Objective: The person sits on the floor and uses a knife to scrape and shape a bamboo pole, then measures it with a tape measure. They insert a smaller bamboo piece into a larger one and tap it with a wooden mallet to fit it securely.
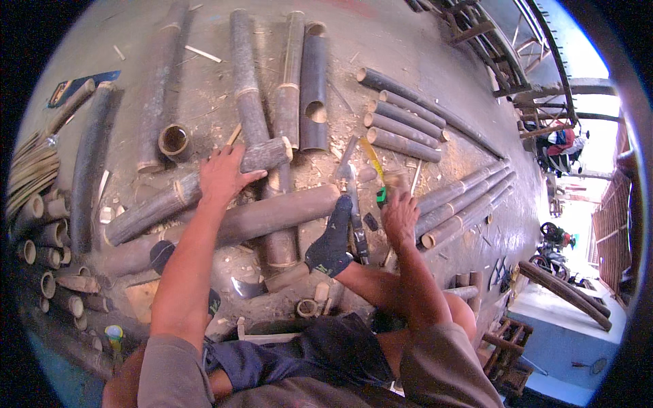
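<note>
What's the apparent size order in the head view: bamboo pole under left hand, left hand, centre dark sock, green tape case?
1. Bamboo pole
2. Left hand and dark sock: too alike to rank
3. Green tape case, visible part

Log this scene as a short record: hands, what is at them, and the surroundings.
Left hand: fingers spread on a bamboo pole, which crosses over a second bamboo pole
Right hand: at a green tape measure; exact grip unclear
Tape: yellow blade partly out
Foot: dark sock by the end of a thick bamboo pole
Far left: bundle of thin bamboo strips
Background: motorcycle
</note>
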{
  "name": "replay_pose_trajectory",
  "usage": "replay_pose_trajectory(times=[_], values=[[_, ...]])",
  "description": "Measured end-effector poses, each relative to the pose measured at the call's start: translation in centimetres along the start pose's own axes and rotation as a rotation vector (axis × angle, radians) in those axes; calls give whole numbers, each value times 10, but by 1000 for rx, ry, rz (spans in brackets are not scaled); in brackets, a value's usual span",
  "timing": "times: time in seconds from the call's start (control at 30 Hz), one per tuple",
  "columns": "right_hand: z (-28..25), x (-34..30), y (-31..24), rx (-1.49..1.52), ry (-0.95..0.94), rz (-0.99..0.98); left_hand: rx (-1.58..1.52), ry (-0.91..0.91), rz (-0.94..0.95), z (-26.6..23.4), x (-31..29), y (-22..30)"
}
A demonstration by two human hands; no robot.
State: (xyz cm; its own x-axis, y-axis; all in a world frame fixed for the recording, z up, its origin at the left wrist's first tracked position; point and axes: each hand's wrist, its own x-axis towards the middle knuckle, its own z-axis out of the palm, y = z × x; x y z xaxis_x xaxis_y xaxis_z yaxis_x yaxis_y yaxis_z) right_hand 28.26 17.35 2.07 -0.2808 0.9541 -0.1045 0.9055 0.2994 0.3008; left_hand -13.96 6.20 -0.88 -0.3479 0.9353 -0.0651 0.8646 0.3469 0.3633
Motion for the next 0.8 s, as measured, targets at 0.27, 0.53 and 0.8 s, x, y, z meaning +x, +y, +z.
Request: replay_pose_trajectory(times=[0.27, 0.53, 0.8], values=[[79, -40, -32, 200, -615, 30, 11, -61, -19, -2, 0, 2], [78, -37, -23, 417, -415, 66, 1, -124, -44, -9, 4, 3], [-81, -69, -66, 960, -89, 141, -17, -138, -52, -8, 4, 4]])
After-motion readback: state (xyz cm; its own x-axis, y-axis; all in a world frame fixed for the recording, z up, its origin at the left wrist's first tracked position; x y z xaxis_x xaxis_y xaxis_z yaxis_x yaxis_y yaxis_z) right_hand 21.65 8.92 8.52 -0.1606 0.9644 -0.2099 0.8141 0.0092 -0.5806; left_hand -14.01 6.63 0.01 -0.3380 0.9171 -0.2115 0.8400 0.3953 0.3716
